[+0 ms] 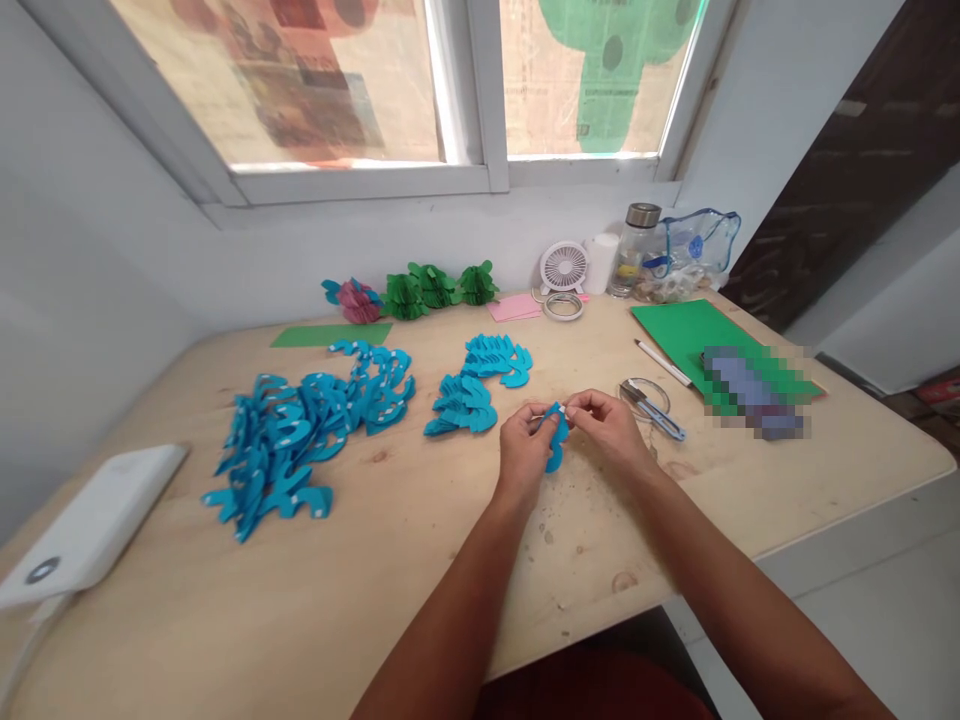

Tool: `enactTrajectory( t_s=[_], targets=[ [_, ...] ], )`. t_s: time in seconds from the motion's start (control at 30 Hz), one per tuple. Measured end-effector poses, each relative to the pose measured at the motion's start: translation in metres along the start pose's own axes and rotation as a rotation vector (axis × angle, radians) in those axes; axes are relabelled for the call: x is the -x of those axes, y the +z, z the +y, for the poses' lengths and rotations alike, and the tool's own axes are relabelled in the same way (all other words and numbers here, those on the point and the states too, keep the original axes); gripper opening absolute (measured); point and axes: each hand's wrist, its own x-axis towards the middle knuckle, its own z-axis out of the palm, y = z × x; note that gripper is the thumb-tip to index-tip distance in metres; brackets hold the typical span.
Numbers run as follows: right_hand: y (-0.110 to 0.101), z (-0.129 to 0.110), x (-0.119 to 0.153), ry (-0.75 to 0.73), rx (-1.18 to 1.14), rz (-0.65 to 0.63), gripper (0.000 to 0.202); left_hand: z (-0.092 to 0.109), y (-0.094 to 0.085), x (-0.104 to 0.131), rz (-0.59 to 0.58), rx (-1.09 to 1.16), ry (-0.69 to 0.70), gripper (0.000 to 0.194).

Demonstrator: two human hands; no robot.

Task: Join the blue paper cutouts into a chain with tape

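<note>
At the near edge, a person's two forearms reach over a wooden table (420, 560). The left hand (525, 447) is clamped on a blue piece (556, 458), thumb and fingers pinching it above the tabletop; the scalloped lower part hangs below. The right hand (611, 428) has its fingertips drawn together at the piece's upper end, beside a small white patch; whether they grip it cannot be told.

Well to the left lies a white device (97, 520) with a cable. Farther in, a large heap (292, 430) of blue pieces, many with white patches, spreads across the left side. Two smaller stacks (465, 405) of blue pieces sit between it and the hands, nearer the hands. Just right of the right hand, a cutter (654, 410) lies across a ring; beyond are a pen (663, 362) and a green sheet (694, 330), with a pixelated object on the sheet.

Along the back are a green strip (330, 336), paper ornaments (431, 288), pink paper (514, 307), a tape roll (562, 307), a fan (564, 267), a white cylinder (603, 263), a bottle (636, 250) and a clear bag (694, 255). Behind them stands a papered window (487, 100).
</note>
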Motion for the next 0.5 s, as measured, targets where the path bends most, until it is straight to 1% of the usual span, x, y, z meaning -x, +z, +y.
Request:
enactTrajectory(
  t_s=[0.27, 0.37, 0.5],
  targets=[
    [0.0034, 0.0036, 0.0003, 0.009, 0.090, 0.033, 0.017, -0.0020, 0.0002, -0.0011, -0.004, 0.068, -0.043, 0.027],
    [0.0027, 0.0033, 0.0007, 0.007, 0.109, 0.032, 0.016, -0.0005, -0.0001, -0.0001, -0.003, 0.048, -0.050, 0.026],
    [0.0010, 0.0055, -0.0002, 0.005, 0.136, 0.029, 0.014, 0.0022, -0.0008, 0.0018, -0.023, -0.001, -0.025, 0.022]
  ],
)
